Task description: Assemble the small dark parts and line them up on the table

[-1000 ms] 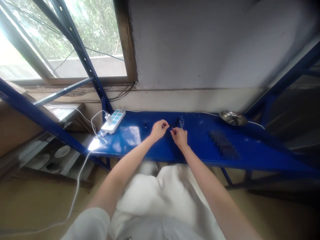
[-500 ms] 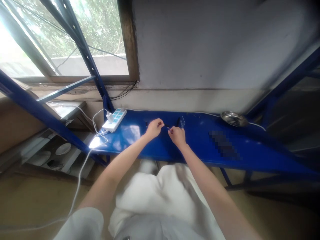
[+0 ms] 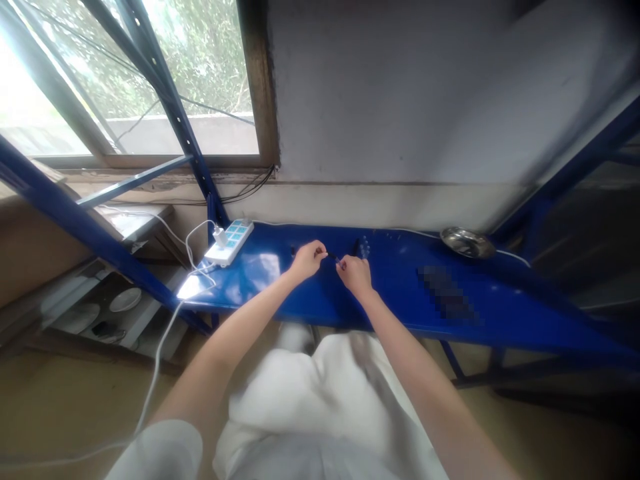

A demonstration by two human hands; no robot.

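Pinching a thin dark piece (image 3: 332,255) between the fingertips of the left hand (image 3: 309,260) and of the right hand (image 3: 355,273), presumably to steady it from 2 sides. Held in the gap between both hands, over the blue table (image 3: 310,293); too small to tell whether 1 part or 2. Just beyond the right hand, see a black item (image 3: 356,247) beside a clear bumpy strip (image 3: 365,248), likely placed there for easy reach.
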